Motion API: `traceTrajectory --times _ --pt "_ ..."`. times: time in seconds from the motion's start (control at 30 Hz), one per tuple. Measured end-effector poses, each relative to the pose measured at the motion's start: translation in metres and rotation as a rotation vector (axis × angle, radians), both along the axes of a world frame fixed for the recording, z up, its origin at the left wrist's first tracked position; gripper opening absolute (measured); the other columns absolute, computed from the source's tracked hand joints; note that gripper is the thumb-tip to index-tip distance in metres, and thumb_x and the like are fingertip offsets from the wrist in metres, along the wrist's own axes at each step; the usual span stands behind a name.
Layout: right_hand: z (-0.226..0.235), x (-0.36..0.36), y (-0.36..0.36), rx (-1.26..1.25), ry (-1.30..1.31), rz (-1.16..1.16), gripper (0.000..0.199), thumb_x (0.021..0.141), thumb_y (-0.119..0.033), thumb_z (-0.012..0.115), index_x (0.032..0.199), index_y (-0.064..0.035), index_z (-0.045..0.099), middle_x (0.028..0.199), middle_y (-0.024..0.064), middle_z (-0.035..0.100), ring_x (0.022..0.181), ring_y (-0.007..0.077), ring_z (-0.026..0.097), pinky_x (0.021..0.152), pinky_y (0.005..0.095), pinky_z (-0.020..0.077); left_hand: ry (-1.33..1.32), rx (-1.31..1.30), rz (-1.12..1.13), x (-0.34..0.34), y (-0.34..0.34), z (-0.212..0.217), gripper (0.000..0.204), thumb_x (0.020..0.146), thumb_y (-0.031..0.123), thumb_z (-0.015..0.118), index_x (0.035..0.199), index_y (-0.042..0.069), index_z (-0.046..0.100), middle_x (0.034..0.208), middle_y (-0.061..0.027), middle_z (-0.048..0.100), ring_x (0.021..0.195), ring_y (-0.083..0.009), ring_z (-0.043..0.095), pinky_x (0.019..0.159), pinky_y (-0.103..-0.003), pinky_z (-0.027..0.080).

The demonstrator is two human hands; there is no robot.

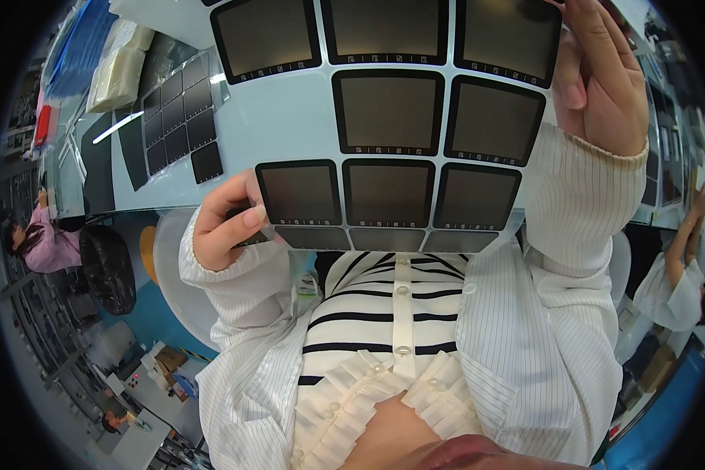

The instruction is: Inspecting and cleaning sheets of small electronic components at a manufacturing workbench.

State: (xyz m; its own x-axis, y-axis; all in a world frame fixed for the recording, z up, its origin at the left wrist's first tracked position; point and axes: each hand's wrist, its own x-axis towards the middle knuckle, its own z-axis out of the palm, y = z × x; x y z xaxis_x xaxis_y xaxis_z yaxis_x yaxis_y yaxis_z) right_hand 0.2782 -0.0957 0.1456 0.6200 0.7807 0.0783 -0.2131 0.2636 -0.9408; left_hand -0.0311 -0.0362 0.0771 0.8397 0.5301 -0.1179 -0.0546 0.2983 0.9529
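Note:
A clear sheet [294, 117] carrying several dark, rounded rectangular panels [388, 113] in rows is held up before my chest. One place in its middle row, at the left, has no panel. My right hand [599, 78] grips the sheet's upper right edge, thumb in front. At the lower left edge, my left hand [225, 223] is closed, its thumb over a dark panel [252, 240] that shows only in part. Its fingertips are hidden behind the sheet, so whether they also grip it is unclear.
On the pale table [239, 129] to the left lies another grid of dark panels [178, 117], with a stack of wrapped pale packs [119, 66] and blue sheets [77, 51] beyond. A black chair [107, 270] stands at the left. Other people work at both sides.

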Motion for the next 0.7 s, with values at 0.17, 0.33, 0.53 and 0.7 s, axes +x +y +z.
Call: traceTrajectory --times 0.17,0.33,0.53,0.7 --pt "0.000 0.002 0.001 0.000 0.023 0.026 0.022 0.092 -0.020 0.049 0.088 -0.0013 0.061 0.065 0.0023 0.062 0.032 0.0036 0.038 0.030 0.0159 0.0277 -0.011 0.040 0.015 -0.001 0.000 0.002 0.016 0.085 0.016 0.052 0.076 0.003 0.050 0.076 -0.0062 0.053 0.065 -0.0133 0.054 0.063 -0.025 0.044" --pt "0.003 0.000 0.003 -0.005 0.021 -0.010 0.023 0.093 -0.020 0.048 0.088 -0.0006 0.060 0.064 0.0015 0.061 0.032 0.0026 0.037 0.030 0.0156 0.0279 0.032 0.120 0.048 -0.003 0.002 0.001 0.020 0.085 0.021 0.052 0.074 0.004 0.048 0.073 -0.0051 0.052 0.067 -0.0128 0.054 0.063 -0.024 0.043" --pt "0.016 -0.006 0.011 0.028 0.027 0.072 0.024 0.094 -0.020 0.047 0.080 -0.0031 0.056 0.052 -0.0032 0.050 0.035 0.0012 0.036 0.034 0.0135 0.0309 -0.014 0.119 0.097 0.002 -0.001 0.002 0.020 0.086 0.022 0.052 0.077 0.005 0.046 0.075 -0.0053 0.053 0.070 -0.0122 0.053 0.066 -0.023 0.040" --pt "0.023 -0.013 0.016 0.031 0.197 0.005 0.026 0.095 -0.022 0.045 0.076 -0.0061 0.054 0.046 -0.0066 0.039 0.036 0.0015 0.033 0.038 0.0138 0.0319 0.004 0.110 0.147 0.004 -0.006 0.005 0.019 0.087 0.021 0.051 0.079 0.004 0.047 0.081 -0.0080 0.057 0.069 -0.0122 0.054 0.066 -0.023 0.041"
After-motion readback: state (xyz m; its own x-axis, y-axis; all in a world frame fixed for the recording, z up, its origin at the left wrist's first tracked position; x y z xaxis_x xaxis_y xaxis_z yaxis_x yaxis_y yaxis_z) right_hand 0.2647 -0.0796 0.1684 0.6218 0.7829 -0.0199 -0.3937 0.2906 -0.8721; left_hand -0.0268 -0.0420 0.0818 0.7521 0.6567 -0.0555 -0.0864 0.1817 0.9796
